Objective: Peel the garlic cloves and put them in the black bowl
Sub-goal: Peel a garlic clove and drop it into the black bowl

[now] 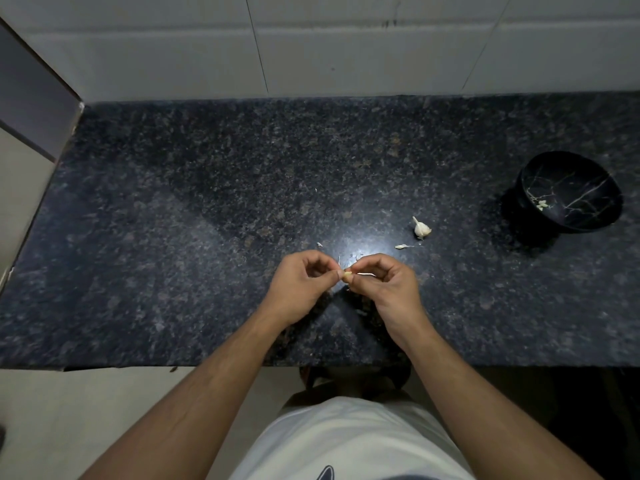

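Both hands pinch one clove (pixel 347 275) near worktop's front edge: left hand (pixel 300 287) w/ fingers curled, right hand (pixel 388 285) pulling skin. I judge bowl (pixel 575 194) lies far right, so right hand's nearer.

A dark speckled stone table (pixel 173 202) runs across the view, with a bright glare patch near its middle. Behind it rises a wall of pale tiles (pixel 346 46), and light floor (pixel 86 410) shows below its front edge.
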